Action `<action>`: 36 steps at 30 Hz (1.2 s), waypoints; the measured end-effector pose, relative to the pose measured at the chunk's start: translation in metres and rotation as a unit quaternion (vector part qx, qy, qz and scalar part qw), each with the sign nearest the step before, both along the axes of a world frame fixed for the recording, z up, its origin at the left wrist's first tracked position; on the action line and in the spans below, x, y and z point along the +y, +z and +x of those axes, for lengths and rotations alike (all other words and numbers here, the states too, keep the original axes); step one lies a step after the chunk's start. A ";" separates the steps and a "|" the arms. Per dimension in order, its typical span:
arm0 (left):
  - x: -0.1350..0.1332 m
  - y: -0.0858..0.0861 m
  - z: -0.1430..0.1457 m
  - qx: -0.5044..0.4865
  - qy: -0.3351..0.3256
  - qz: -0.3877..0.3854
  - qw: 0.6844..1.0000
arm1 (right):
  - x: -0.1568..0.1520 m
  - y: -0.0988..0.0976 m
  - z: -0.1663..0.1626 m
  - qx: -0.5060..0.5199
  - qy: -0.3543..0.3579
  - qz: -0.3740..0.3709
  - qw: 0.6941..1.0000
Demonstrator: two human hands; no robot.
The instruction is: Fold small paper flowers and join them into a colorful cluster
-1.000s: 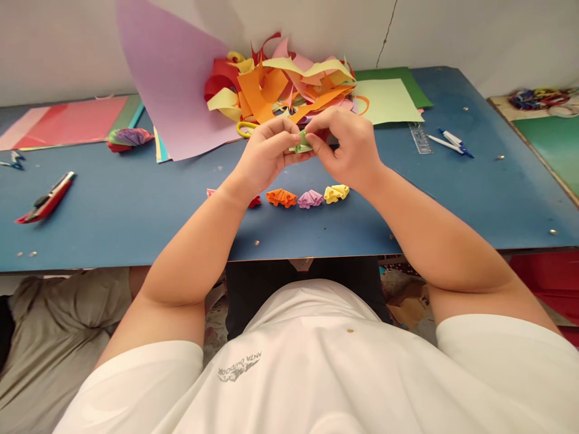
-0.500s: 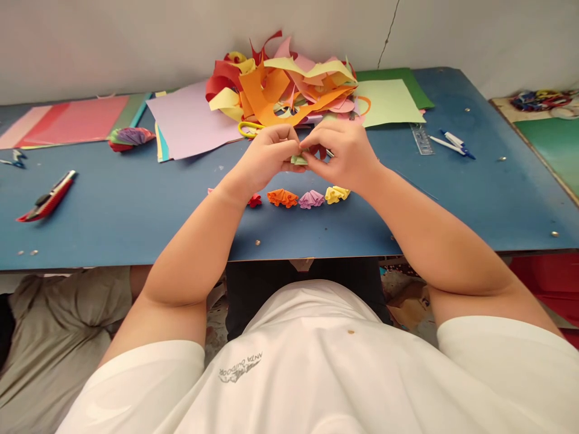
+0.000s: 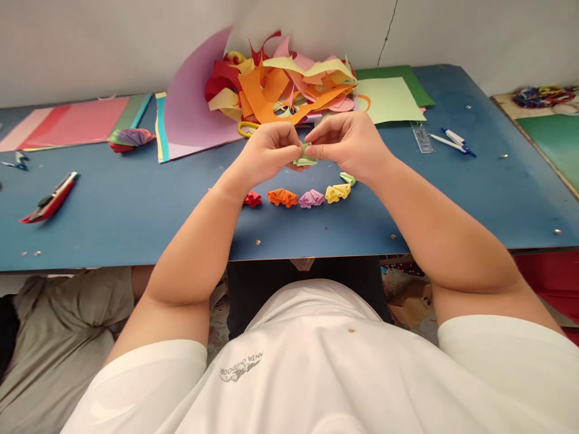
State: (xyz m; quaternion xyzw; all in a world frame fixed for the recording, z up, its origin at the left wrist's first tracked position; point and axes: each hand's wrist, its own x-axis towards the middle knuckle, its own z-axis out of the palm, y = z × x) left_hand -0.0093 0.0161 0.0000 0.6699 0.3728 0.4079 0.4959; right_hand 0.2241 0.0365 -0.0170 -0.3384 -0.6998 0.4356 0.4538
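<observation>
A small folded piece of light green paper (image 3: 306, 160) is pinched between my two hands above the blue table. My left hand (image 3: 271, 154) has its fingers closed around the paper's left side. My right hand (image 3: 350, 144) grips its right edge between thumb and forefinger. In a row below the hands lie small folded paper pieces: red (image 3: 254, 198), orange (image 3: 283, 197), purple (image 3: 312, 198) and yellow (image 3: 338, 192). Another light green folded piece (image 3: 348, 178) sits just beyond the yellow one, partly behind my right hand.
A heap of coloured paper scraps (image 3: 266, 84) lies at the back, with yellow-handled scissors (image 3: 246, 128) in front. Purple paper (image 3: 194, 102) curls up beside it. A red utility knife (image 3: 52, 199) is at left; a clear ruler (image 3: 422, 138) and pens (image 3: 452, 143) are at right.
My right hand has shifted slightly right and opened its grip, baring more of the green paper. The second green piece now shows on the table. The purple sheet's far side has curled upward.
</observation>
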 end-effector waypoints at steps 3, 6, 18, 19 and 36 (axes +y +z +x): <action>0.003 -0.002 -0.002 0.014 0.009 0.011 1.000 | -0.005 0.007 0.001 0.001 0.007 -0.031 1.000; 0.002 -0.001 -0.001 0.018 0.017 0.014 1.000 | -0.003 0.005 0.001 -0.007 0.003 -0.023 1.000; -0.003 0.009 -0.001 0.049 0.037 0.029 0.998 | -0.001 0.002 -0.001 -0.027 -0.018 0.071 0.997; -0.003 0.010 -0.001 0.055 0.041 0.030 0.997 | 0.000 0.002 -0.001 -0.021 -0.010 0.071 0.997; -0.008 0.008 0.004 0.114 0.038 -0.006 0.993 | -0.015 -0.001 -0.007 -0.123 -0.087 0.148 0.977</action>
